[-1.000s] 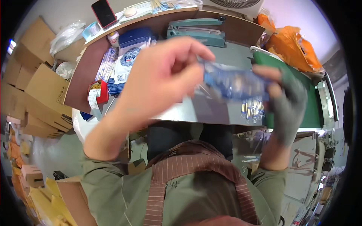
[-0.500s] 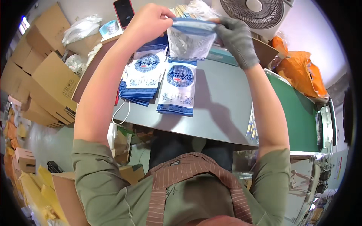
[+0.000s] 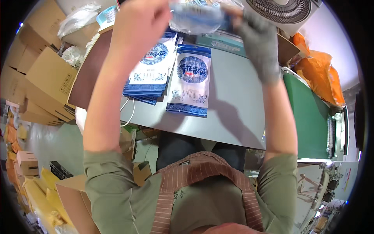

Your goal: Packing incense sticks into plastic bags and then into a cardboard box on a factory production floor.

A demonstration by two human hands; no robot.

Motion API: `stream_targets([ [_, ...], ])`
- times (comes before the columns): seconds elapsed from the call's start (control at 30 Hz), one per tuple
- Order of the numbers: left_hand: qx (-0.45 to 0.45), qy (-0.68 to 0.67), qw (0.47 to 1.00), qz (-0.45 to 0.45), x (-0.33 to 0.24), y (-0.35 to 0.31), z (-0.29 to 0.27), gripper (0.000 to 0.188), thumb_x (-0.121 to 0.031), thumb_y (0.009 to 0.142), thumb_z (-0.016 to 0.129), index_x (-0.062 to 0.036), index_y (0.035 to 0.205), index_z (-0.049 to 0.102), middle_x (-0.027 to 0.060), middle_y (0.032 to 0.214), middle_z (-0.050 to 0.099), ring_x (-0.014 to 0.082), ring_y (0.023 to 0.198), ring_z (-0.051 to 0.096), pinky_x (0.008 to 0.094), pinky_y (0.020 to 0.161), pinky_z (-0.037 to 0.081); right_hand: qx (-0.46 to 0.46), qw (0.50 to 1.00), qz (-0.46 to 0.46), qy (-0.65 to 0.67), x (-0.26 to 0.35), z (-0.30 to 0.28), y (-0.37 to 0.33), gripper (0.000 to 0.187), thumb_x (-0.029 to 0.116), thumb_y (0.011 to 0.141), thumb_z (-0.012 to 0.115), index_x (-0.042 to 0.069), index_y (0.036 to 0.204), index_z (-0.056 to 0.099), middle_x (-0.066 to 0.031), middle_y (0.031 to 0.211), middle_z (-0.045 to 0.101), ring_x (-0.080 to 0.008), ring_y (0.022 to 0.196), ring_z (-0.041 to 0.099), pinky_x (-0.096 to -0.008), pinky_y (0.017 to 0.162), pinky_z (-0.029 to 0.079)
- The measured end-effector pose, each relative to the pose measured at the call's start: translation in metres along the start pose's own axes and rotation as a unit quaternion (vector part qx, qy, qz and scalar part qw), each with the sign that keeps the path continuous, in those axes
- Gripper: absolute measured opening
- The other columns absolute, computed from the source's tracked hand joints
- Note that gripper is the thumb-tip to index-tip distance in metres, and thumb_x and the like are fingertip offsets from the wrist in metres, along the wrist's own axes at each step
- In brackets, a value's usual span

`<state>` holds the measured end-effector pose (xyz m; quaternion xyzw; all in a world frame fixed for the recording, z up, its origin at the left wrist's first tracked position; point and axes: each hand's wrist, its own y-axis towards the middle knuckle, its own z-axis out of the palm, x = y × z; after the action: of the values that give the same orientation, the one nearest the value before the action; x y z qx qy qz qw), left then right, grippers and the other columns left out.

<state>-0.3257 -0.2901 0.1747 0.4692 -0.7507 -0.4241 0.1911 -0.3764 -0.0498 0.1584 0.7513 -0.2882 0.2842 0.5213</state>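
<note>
Between my raised hands is a clear-and-blue plastic pouch (image 3: 196, 19), stretched by its upper edge and smeared by motion. My bare left hand (image 3: 142, 25) pinches its left corner. On the right corner, my right hand (image 3: 259, 48), in a grey glove with bare fingertips, grips the other end. Below the held pouch, a single white-and-blue printed pouch (image 3: 189, 87) lies flat on the grey table (image 3: 237, 97). A stack of similar pouches (image 3: 146, 87) lies just left of it, partly behind my left forearm.
A teal box (image 3: 226, 43) lies at the table's back. A fan (image 3: 286, 7) stands far right, above an orange bag (image 3: 317, 74) and a green surface (image 3: 306, 117). Cardboard boxes (image 3: 44, 78) crowd the left. A white cable (image 3: 133, 111) hangs over the front edge.
Both hands have lifted the pouch higher and farther from me, toward the top of the picture. The view has shifted a little; the pouches on the table stay put.
</note>
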Motion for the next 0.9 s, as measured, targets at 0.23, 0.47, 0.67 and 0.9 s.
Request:
stream_targets([
  [0.23,0.430,-0.037,0.895,-0.109,-0.021,-0.182,0.048,0.032,-0.012,0.083,0.059,-0.0098,0.114,0.062,0.0151,0.084,0.065,0.0354,0.075,0.063,0.0441,0.064,0.051,0.151,0.908,0.071,-0.385,-0.072,-0.049,-0.180,0.040,0.022,0.092,0.058,0.006,0.129,0.055,-0.0188,0.129,0.056,-0.0323,0.111,0.058,-0.0388,0.094,0.047],
  [0.47,0.416,-0.435,0.769,-0.218,-0.094,-0.119,0.087,0.038,-0.018,0.091,0.062,-0.0051,0.126,0.057,0.0049,0.083,0.064,0.0117,0.077,0.062,0.0275,0.068,0.050,-0.029,0.698,0.348,-0.626,-0.130,-0.145,-0.263,0.073,0.045,0.091,0.053,-0.004,0.141,0.033,-0.0300,0.141,0.037,-0.0403,0.130,0.040,-0.0418,0.110,0.032],
  [0.67,0.295,-0.447,0.815,-0.223,-0.183,-0.138,0.233,0.071,-0.034,0.086,0.065,0.0049,0.138,0.036,0.0252,0.129,0.048,0.0322,0.112,0.055,0.0377,0.093,0.045,-0.112,0.784,0.392,-0.467,-0.130,-0.138,-0.253,0.082,0.056,0.093,0.045,-0.007,0.142,0.029,-0.0304,0.144,0.034,-0.0383,0.137,0.032,-0.0389,0.113,0.026],
  [0.9,0.258,-0.554,0.674,-0.415,-0.238,-0.123,0.340,0.050,-0.020,0.088,0.062,0.0005,0.129,0.040,0.0126,0.109,0.061,0.0185,0.096,0.061,0.0338,0.081,0.050,-0.095,0.830,0.389,-0.388,-0.160,-0.140,-0.247,0.059,0.041,0.095,0.048,0.001,0.137,0.041,-0.0316,0.123,0.053,-0.0421,0.115,0.052,-0.0410,0.100,0.040],
])
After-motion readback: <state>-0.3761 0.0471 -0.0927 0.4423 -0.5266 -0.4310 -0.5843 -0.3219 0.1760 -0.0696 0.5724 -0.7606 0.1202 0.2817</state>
